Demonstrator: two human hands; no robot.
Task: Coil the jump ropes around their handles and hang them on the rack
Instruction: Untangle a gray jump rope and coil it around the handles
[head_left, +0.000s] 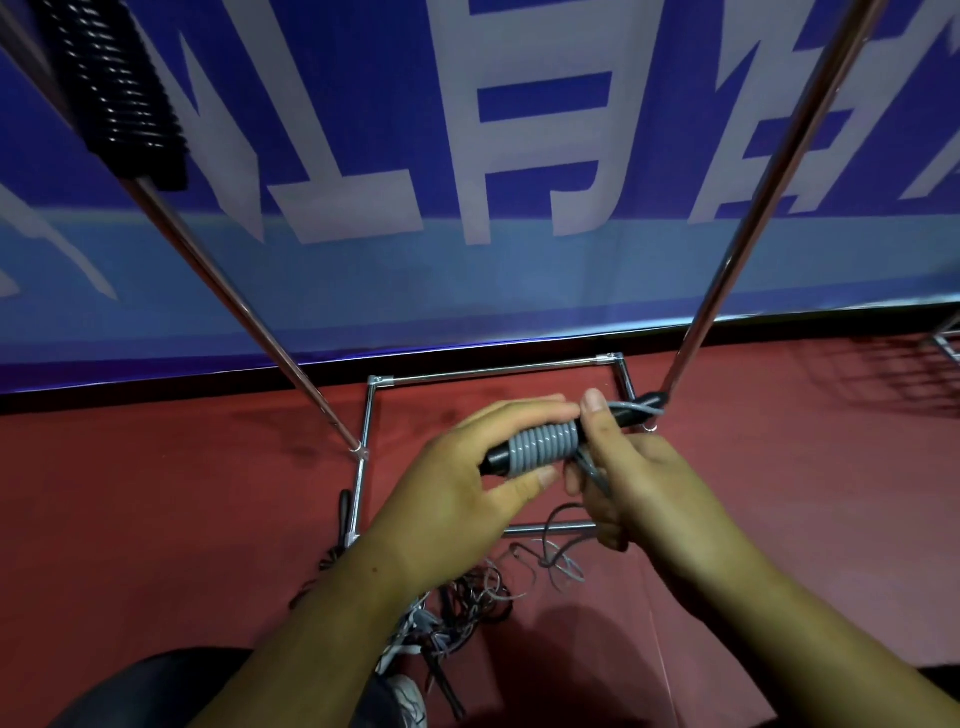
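Left hand (457, 483) grip clamped on handles (498, 460); grey rope (543, 441) pinched by right hand (631, 478) at 3 o'clock. Turns best laid tight, side by side.

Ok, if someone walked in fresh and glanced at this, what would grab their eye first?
Most likely the two hands at centre: the left hand grips a black handle wound with neat grey rope coils, while the right hand feeds the loose rope. Behind them a big blue banner with pale lettering fills the top, crossed by the shiny rack poles. A tangle of ropes lies on the red floor below.
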